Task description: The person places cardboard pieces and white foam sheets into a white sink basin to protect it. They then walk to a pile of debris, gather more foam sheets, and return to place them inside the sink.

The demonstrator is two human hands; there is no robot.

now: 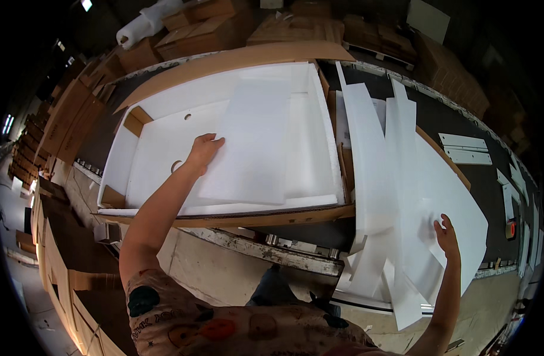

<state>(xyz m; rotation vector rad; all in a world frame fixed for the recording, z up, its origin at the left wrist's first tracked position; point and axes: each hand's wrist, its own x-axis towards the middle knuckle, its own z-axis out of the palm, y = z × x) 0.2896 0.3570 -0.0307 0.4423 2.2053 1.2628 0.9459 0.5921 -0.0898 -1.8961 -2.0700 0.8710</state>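
Observation:
My left hand grips the left edge of a thin white foam sheet, which is held slanting over the inside of a large cardboard box. White foam panels line that box, and round holes show in its floor. Off to the right, my right hand has its fingers spread, just over a pile of loose white foam sheets. It holds nothing; whether a fingertip touches the top sheet I cannot tell. Long white foam strips lie across the pile's left side.
Box and pile rest on a dark conveyor with a worn metal edge nearest me. White drilled panels and a tape roll lie at the right. Stacked cartons stand left; more boxes line the back.

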